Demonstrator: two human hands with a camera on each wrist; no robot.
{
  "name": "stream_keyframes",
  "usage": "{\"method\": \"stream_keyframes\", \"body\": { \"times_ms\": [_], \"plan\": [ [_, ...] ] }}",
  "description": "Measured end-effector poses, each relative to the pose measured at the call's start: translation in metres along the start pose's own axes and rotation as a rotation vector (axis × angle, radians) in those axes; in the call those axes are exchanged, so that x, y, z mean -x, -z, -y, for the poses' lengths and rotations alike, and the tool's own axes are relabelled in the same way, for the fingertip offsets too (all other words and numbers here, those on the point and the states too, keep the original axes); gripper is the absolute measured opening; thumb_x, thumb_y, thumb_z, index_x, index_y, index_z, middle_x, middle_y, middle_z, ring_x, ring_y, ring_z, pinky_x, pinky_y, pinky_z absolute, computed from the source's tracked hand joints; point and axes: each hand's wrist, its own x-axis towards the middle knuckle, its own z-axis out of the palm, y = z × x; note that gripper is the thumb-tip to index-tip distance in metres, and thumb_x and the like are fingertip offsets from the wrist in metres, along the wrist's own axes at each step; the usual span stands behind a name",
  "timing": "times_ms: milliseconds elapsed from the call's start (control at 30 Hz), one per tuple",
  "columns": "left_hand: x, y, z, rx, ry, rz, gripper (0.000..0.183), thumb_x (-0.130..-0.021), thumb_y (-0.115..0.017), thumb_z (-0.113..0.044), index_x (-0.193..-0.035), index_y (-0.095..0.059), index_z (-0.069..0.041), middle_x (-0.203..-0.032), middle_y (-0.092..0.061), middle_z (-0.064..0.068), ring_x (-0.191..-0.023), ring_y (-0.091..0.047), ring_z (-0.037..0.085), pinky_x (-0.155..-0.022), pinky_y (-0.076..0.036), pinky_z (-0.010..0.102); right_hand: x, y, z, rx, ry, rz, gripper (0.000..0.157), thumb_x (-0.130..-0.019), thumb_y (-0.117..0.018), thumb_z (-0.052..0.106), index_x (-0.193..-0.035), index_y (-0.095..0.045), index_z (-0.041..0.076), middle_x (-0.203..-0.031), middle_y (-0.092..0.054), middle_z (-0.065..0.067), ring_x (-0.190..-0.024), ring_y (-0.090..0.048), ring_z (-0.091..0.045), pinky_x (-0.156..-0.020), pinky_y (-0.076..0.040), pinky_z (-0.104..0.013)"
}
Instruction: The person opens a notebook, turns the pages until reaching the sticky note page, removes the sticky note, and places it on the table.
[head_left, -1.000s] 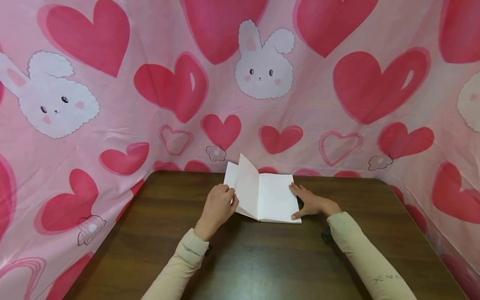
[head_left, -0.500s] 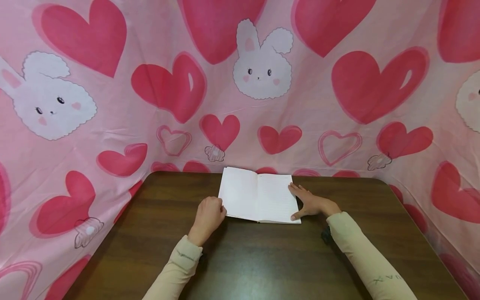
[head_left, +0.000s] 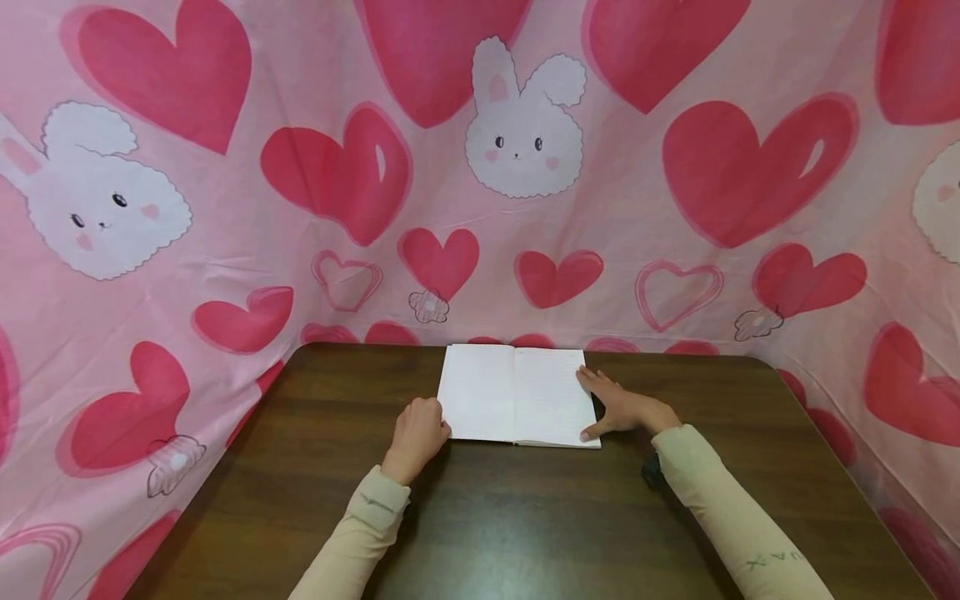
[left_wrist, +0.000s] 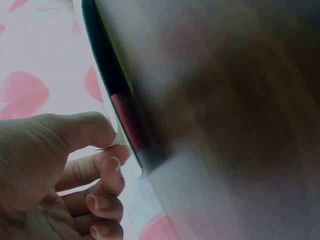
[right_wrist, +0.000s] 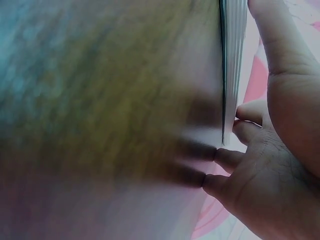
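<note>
Head view, left to right: pink cloth (head_left: 465, 212) printed with red hearts and white rabbit heads surrounds the table to the left of, beyond and to the right of both hands; the brown wood-grain tabletop (head_left: 517, 517) lies beneath them. The left hand (head_left: 416, 433), fingers curled, holds the near-left corner of a ruled notebook (head_left: 480, 396), which lies flat between the hands with two white pages showing. The right hand (head_left: 624, 406) is spread wide, its thumb on the near corner of the right page.

The left wrist view alone shows the pinch: thumb and index finger meet at the notebook's edge, and a dark stretch and a red stretch run beside them. The right wrist view alone shows the page stack (right_wrist: 236, 65) side-on next to the thumb, above a dark lower edge.

Tabletop extends from the left hand to the slanting left edge, well apart; the far edge runs just beyond the notebook. Between the forearms, wood reaches toward the person; outward from the right hand, it continues to a rounded far corner.
</note>
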Motion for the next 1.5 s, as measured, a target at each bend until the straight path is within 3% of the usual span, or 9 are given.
{"method": "stream_keyframes", "body": {
  "times_ms": [367, 467, 567, 700, 967, 1033, 1100, 1300, 1500],
  "plan": [
    [-0.005, -0.002, 0.006, 0.031, 0.058, 0.213, 0.039, -0.079, -0.068, -0.002, -0.050, -0.044, -0.009, -0.051, -0.041, 0.001, -0.053, -0.040, 0.017, -0.050, -0.040, 0.034, 0.001, 0.000, -0.004, 0.002, -0.004, 0.003, 0.124, -0.079, -0.087, 0.043, -0.160, -0.007, -0.007, -0.167, 0.000, -0.030, -0.150, 0.004, -0.056, -0.115, -0.003, -0.074],
    [-0.006, -0.001, 0.006, 0.028, 0.077, 0.227, 0.034, -0.081, -0.070, -0.003, -0.054, -0.049, -0.006, -0.054, -0.047, 0.004, -0.054, -0.043, 0.018, -0.051, -0.043, 0.036, 0.002, 0.000, -0.005, 0.004, -0.007, 0.001, 0.125, -0.078, -0.087, 0.043, -0.160, -0.007, -0.006, -0.167, 0.000, -0.030, -0.150, 0.003, -0.057, -0.115, -0.003, -0.075],
    [-0.008, 0.000, 0.003, 0.010, 0.084, 0.193, 0.027, -0.079, -0.072, -0.002, -0.059, -0.054, -0.004, -0.061, -0.057, 0.011, -0.056, -0.053, 0.022, -0.053, -0.048, 0.039, 0.003, 0.000, -0.005, 0.006, -0.004, 0.000, 0.124, -0.078, -0.087, 0.043, -0.160, -0.007, -0.007, -0.167, -0.001, -0.030, -0.150, 0.003, -0.057, -0.115, -0.003, -0.075],
    [-0.012, -0.001, -0.004, -0.066, -0.003, 0.083, 0.019, -0.076, -0.073, 0.001, -0.065, -0.058, 0.000, -0.069, -0.062, 0.018, -0.067, -0.063, 0.034, -0.062, -0.054, 0.044, 0.002, 0.001, -0.004, 0.000, -0.008, 0.004, 0.124, -0.079, -0.087, 0.043, -0.160, -0.007, -0.006, -0.167, 0.000, -0.030, -0.150, 0.004, -0.057, -0.115, -0.002, -0.074],
    [-0.037, -0.016, -0.019, -0.175, -0.344, -0.155, 0.019, -0.078, -0.076, -0.012, -0.081, -0.061, -0.001, -0.087, -0.060, 0.018, -0.083, -0.057, 0.035, -0.072, -0.052, 0.045, 0.004, 0.002, -0.003, -0.012, 0.003, 0.003, 0.123, -0.079, -0.086, 0.042, -0.159, -0.007, -0.007, -0.166, 0.001, -0.032, -0.149, 0.005, -0.059, -0.114, -0.001, -0.076],
    [-0.044, -0.020, -0.024, -0.167, -0.394, -0.118, 0.018, -0.081, -0.074, -0.015, -0.089, -0.064, -0.001, -0.099, -0.064, 0.021, -0.093, -0.059, 0.037, -0.079, -0.053, 0.047, 0.004, 0.002, -0.004, -0.012, 0.001, 0.005, 0.124, -0.079, -0.086, 0.042, -0.160, -0.007, -0.007, -0.166, 0.001, -0.031, -0.150, 0.005, -0.058, -0.114, -0.001, -0.075],
    [-0.049, -0.022, -0.028, -0.142, -0.405, -0.016, 0.025, -0.088, -0.071, -0.018, -0.104, -0.067, 0.000, -0.117, -0.065, 0.024, -0.110, -0.060, 0.041, -0.094, -0.051, 0.049, 0.003, 0.001, -0.005, -0.006, 0.001, 0.003, 0.124, -0.079, -0.086, 0.043, -0.160, -0.007, -0.006, -0.167, 0.000, -0.030, -0.150, 0.005, -0.057, -0.115, -0.002, -0.075],
    [-0.061, -0.027, -0.043, -0.087, -0.306, 0.309, 0.048, -0.103, -0.058, -0.030, -0.143, -0.056, -0.005, -0.156, -0.044, 0.021, -0.146, -0.039, 0.040, -0.118, -0.032, 0.054, 0.000, -0.001, -0.007, 0.010, 0.004, -0.001, 0.124, -0.079, -0.087, 0.043, -0.160, -0.007, -0.007, -0.167, -0.001, -0.030, -0.150, 0.004, -0.058, -0.115, -0.003, -0.075],
    [-0.069, -0.037, -0.048, -0.089, -0.268, 0.387, 0.054, -0.106, -0.049, -0.039, -0.154, -0.045, -0.013, -0.165, -0.032, 0.015, -0.153, -0.027, 0.036, -0.121, -0.024, 0.056, -0.001, 0.000, -0.006, 0.016, 0.006, 0.000, 0.124, -0.079, -0.087, 0.043, -0.160, -0.007, -0.007, -0.167, -0.001, -0.031, -0.150, 0.004, -0.058, -0.115, -0.003, -0.075]
  ]
}}
